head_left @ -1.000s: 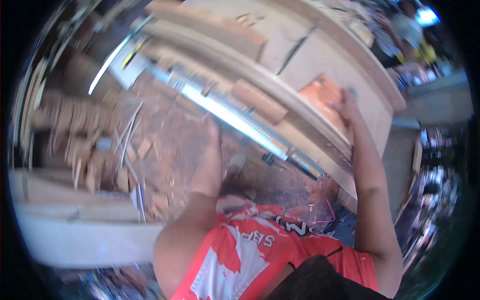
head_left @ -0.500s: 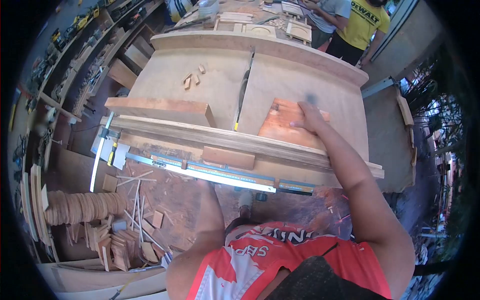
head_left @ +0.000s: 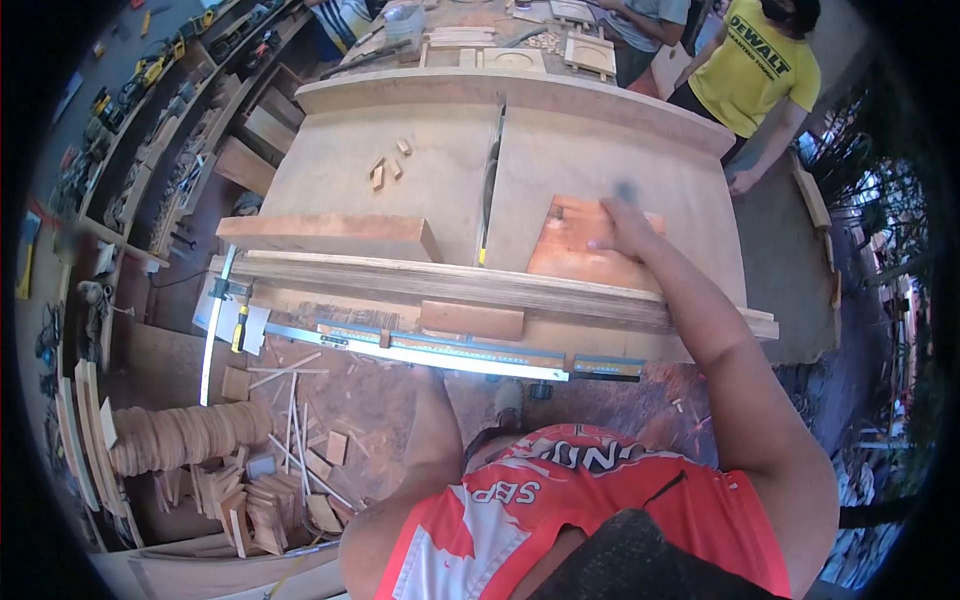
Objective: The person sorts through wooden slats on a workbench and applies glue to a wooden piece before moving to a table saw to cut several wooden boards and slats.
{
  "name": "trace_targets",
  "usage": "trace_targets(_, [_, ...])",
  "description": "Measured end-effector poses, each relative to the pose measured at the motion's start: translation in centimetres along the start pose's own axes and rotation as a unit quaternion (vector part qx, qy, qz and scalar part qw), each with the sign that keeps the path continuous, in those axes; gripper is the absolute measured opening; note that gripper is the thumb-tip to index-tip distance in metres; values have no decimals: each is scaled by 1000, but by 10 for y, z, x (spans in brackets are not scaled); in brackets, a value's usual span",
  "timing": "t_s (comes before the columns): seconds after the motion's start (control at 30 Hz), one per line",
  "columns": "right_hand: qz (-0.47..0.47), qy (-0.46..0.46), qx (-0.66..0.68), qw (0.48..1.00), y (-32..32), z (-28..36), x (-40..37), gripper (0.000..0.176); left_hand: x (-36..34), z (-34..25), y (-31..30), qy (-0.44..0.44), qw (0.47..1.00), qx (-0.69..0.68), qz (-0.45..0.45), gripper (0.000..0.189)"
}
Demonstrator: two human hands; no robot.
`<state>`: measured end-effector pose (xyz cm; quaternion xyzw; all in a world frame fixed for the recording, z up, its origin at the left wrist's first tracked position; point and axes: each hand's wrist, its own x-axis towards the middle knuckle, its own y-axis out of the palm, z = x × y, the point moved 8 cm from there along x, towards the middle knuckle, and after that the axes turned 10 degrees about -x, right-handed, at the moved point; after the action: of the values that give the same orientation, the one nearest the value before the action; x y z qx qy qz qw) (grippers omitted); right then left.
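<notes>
My right hand [head_left: 630, 232] rests on a reddish wooden board [head_left: 568, 238] with a slanted left end. Its thumb lies across the top face and its fingers reach to the far edge. The board lies on the plywood sled [head_left: 640, 150] of a table saw, by the thick front fence [head_left: 460, 282], right of the blade slot [head_left: 489, 190]. My left hand [head_left: 428, 372] is at the saw's front rail [head_left: 470, 362], its fingers hidden beneath. A long wooden block [head_left: 325, 237] sits left of the slot, behind the fence.
Several small wood offcuts [head_left: 378, 172] lie on the sled's left half. A clamp [head_left: 240, 328] hangs at the front left. Stacked round wooden pieces [head_left: 190, 437] and scraps lie below left. A person in a yellow shirt [head_left: 750, 75] stands at the far right; tool shelves [head_left: 150, 130] line the left.
The person in the yellow shirt has come closer, toward the right corner of the sled. My view has shifted slightly; my right hand stays on the board.
</notes>
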<state>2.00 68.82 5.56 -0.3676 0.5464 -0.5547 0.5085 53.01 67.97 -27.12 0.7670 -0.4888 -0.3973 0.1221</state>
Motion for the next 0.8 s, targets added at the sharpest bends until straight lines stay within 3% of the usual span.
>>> trace_targets(0.1, [-13,-13,-15,1000,3,-3,6,98,-5,-2,-12,-12,999,50,5,23])
trace_targets(0.17, [-15,-27,-33,999,4,-4,6,98,-23,-16,-27,-4,976,217,1,23])
trace_targets(0.2, [-31,-29,-34,999,3,-5,6,99,-40,-25,-31,10,923,384,13,22])
trace_targets(0.23, [-44,-34,-33,998,5,-4,4,99,-62,-25,-33,17,837,544,56,22])
trace_targets(0.27, [-32,-40,-29,998,5,-1,2,99,-105,-23,-7,44,749,645,143,22])
trace_targets(0.3, [-16,-28,-43,999,-1,1,3,100,-158,-22,31,76,707,659,243,22])
trace_targets(0.33, [-1,-15,-55,998,-2,2,4,101,-224,-30,83,135,747,534,372,14])
trace_targets(0.4, [-3,-24,-57,998,5,1,5,103,-328,-45,198,284,610,526,521,16])
trace_targets(0.43, [-16,-30,-68,997,1,-1,7,105,-351,-47,248,333,618,448,553,14])
trace_targets(0.5, [-5,-38,-54,998,1,0,5,106,-364,-52,332,488,580,393,521,12])
trace_targets(0.57, [2,-47,-42,998,1,1,4,107,-347,-41,380,542,580,399,458,12])
trace_targets(0.6, [1,-49,-60,997,3,0,4,108,-349,-31,381,540,580,407,454,12])
trace_targets(0.67, [0,-53,-72,996,4,-3,10,109,-345,-28,384,588,592,416,361,16])
trace_targets(0.8, [-5,-39,-67,997,5,-5,7,112,-353,-31,384,625,570,410,341,18])
